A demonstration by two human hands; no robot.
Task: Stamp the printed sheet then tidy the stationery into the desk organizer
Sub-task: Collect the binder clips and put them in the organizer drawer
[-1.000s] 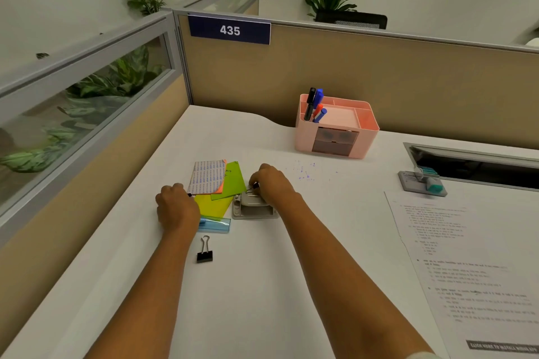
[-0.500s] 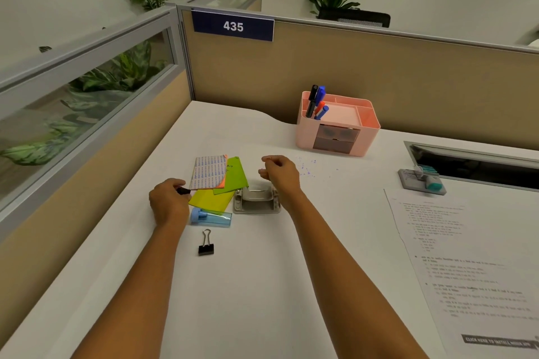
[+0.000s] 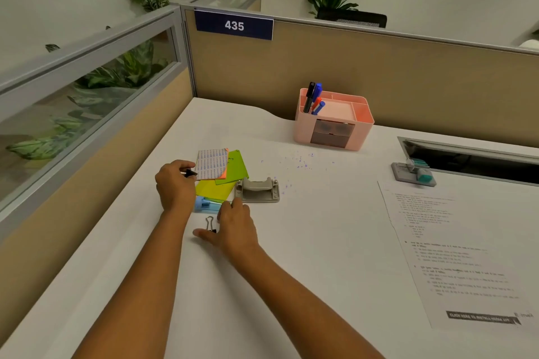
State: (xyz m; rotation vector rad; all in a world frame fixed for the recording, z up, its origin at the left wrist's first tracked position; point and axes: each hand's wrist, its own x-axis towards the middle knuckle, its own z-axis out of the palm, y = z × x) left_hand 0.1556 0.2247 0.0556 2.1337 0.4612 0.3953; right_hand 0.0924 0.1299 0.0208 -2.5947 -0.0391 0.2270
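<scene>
A pink desk organizer (image 3: 364, 125) with several markers (image 3: 313, 97) stands at the back of the white desk. The printed sheet (image 3: 466, 256) lies at the right. A grey-and-teal stamp (image 3: 414, 173) rests beyond it. My left hand (image 3: 175, 188) pinches a small black item (image 3: 190, 174) beside a printed pad (image 3: 212, 163) and green and yellow sticky notes (image 3: 234, 169). My right hand (image 3: 234, 227) is spread over a black binder clip (image 3: 209, 223), thumb and fingers on either side of it; the clip's body is partly hidden. A grey hole punch (image 3: 258, 190) and a blue clear case (image 3: 205, 204) lie close by.
Beige cubicle partitions (image 3: 408, 90) close the desk at the back and left, with glass on the left. A dark cable slot (image 3: 472, 159) opens at the back right. Purple ink specks (image 3: 300, 161) dot the desk before the organizer.
My right hand left the hole punch and came back toward me, down over the binder clip. My left hand stayed by the notes with the black item.
</scene>
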